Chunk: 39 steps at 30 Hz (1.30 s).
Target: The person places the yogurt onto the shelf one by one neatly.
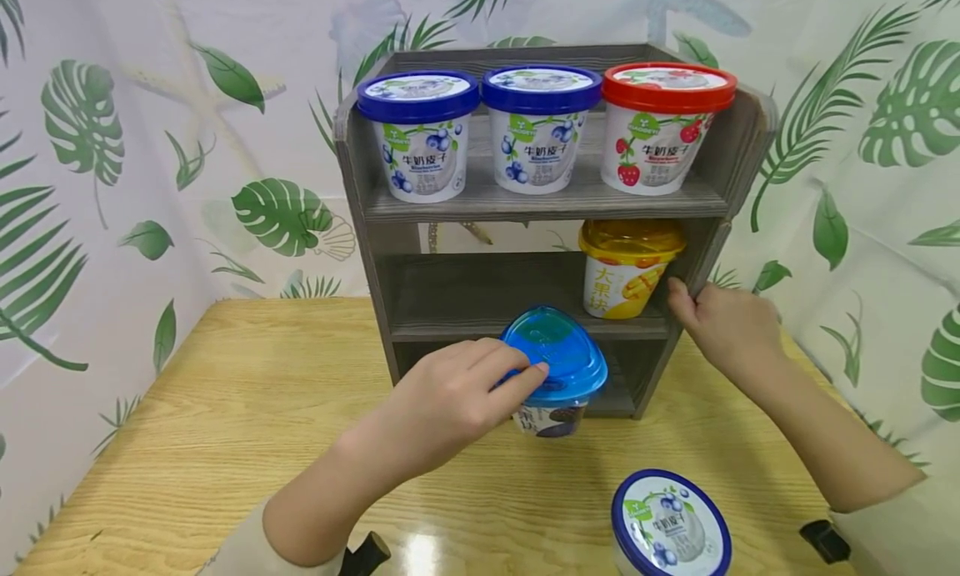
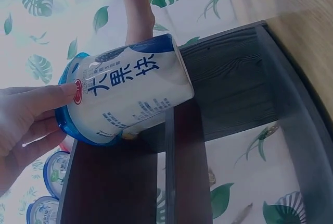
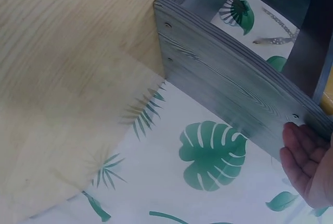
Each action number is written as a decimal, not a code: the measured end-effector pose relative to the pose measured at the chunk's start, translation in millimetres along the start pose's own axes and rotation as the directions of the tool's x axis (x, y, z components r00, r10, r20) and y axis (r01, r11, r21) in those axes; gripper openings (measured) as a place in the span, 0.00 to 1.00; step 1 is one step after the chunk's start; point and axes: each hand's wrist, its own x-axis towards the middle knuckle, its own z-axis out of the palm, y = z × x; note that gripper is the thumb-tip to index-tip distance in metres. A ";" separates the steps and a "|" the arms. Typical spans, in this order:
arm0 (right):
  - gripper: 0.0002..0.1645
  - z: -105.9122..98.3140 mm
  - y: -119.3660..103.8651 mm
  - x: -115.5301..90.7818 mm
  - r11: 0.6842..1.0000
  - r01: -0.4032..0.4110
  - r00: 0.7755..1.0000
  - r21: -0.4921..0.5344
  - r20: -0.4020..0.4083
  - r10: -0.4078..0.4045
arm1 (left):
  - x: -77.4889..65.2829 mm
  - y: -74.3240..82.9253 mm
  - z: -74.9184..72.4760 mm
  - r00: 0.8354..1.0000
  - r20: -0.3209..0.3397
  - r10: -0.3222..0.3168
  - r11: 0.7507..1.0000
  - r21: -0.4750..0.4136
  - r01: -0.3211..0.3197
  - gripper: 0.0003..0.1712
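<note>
My left hand [image 1: 457,393] holds a cup with a clear blue lid [image 1: 562,355] by its lid, in front of the wooden shelf's lower part. In the left wrist view the cup's white body [image 2: 130,88] shows dark blue characters, and the thumb lies at the lid's rim. My right hand [image 1: 731,322] grips the right side panel of the grey shelf [image 1: 495,205], thumb at the front edge. The fingers [image 3: 299,156] lie along the panel's outer face in the right wrist view. Near the thumb, a yellow-lidded cup [image 1: 622,276] stands on the middle shelf.
Two blue-lidded tubs, one at the left [image 1: 423,151] and one in the middle [image 1: 536,142], stand on the top shelf beside a red-lidded tub [image 1: 660,142]. Another blue-lidded tub [image 1: 675,526] stands on the wooden table [image 1: 300,409] near the front. Leaf-patterned cloth [image 1: 187,84] hangs behind.
</note>
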 end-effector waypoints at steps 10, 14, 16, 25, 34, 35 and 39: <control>0.31 -12.4 -2.0 4.3 0.995 -0.101 0.963 0.019 0.251 0.093 | 4.6 -5.0 -10.3 0.997 0.057 -0.048 0.999 -0.016 0.049 0.15; 0.32 -13.6 -2.1 5.6 0.993 -0.117 0.954 0.027 0.281 0.105 | 7.5 -8.8 -13.3 0.997 0.054 -0.058 0.998 -0.015 0.058 0.15; 0.32 -14.0 -2.1 6.2 0.992 -0.125 0.951 0.027 0.289 0.111 | 9.2 -10.5 -14.3 0.997 0.051 -0.059 0.998 -0.013 0.060 0.14; 0.31 -15.5 -2.5 5.8 0.990 -0.137 0.947 0.023 0.298 0.124 | 21.6 -16.6 -18.4 0.998 0.045 -0.047 0.998 0.040 0.045 0.13; 0.32 -14.5 -3.4 5.1 0.991 -0.131 0.953 0.025 0.279 0.119 | 26.0 -22.7 -20.3 0.997 0.057 -0.060 0.996 0.071 0.056 0.14; 0.32 -14.5 -3.5 5.0 0.991 -0.131 0.953 0.026 0.278 0.119 | 26.3 -23.6 -20.4 0.996 0.062 -0.063 0.996 0.069 0.059 0.14; 0.32 -14.4 -3.5 4.5 0.992 -0.126 0.956 0.025 0.271 0.115 | 26.9 -27.7 -19.2 0.994 0.078 -0.078 0.996 0.057 0.073 0.15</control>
